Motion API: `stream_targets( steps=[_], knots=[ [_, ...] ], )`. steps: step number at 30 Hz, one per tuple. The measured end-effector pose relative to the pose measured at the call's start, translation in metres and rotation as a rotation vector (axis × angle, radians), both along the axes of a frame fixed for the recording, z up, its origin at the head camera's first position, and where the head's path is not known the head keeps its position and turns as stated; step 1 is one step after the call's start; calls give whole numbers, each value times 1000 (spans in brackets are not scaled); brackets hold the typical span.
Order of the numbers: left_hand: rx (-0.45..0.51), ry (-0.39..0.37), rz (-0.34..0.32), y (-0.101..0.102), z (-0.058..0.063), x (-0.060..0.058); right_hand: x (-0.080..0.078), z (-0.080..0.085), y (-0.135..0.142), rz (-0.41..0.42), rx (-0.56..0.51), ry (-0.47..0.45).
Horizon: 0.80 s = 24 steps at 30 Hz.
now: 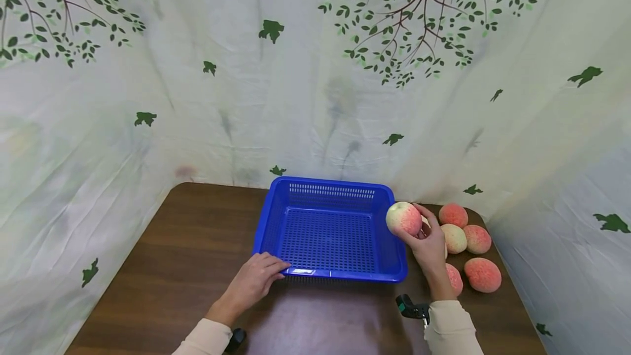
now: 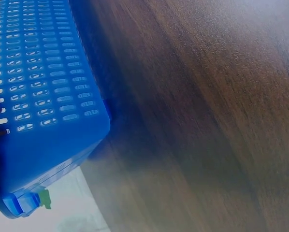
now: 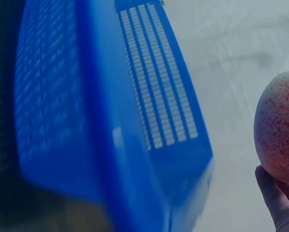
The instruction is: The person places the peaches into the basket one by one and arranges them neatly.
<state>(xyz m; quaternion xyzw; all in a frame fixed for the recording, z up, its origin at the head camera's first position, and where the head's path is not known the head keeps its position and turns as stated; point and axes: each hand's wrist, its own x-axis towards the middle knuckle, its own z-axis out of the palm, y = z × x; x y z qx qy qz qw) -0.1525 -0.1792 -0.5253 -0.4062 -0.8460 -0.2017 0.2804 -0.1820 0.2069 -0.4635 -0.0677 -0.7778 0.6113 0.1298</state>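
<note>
A blue plastic basket [image 1: 340, 275] with slotted walls stands on the table, nothing lying inside it. My left hand [image 1: 257, 279] grips its rim at the near left corner; in the left wrist view the basket wall [image 2: 52, 130] hides most of that hand. Beside the basket's right rim, my right hand [image 1: 430, 248] holds a pale yellow and pink peach [image 1: 403, 218] up between thumb and fingers. The right wrist view shows this peach [image 3: 282, 128] at the right edge, with fingertips [image 3: 267, 186] against its underside.
Several more peaches lie at the table's right end, among them a red one [image 1: 483, 275] and a pale one [image 1: 454, 238]; the right hand partly covers some. The brown wooden table [image 1: 197, 240] meets a leaf-patterned cloth [image 1: 305, 97] behind and at the sides.
</note>
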Motion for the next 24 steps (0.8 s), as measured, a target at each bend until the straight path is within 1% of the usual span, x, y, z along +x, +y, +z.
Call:
stream_targets(
  steps=[5,9,12,15,16,19,24],
  knots=[
    [-3,0,0,0,0,3,-21,4,-22,87,-16,44],
    [-7,-4,6,1,0,5,-39,7,-41,151,-76,75],
    [-4,-3,9,1,0,8,-43,20,-60,190,-94,89],
    [-7,6,13,2,0,10,-53,20,-75,224,-93,96],
    [-9,10,13,3,0,10,-56,20,-79,229,-75,92],
    [-13,14,14,4,1,11,-72,6,-90,251,-46,87],
    [-19,11,21,6,2,14,-85,-3,-114,282,-33,69]
  ],
)
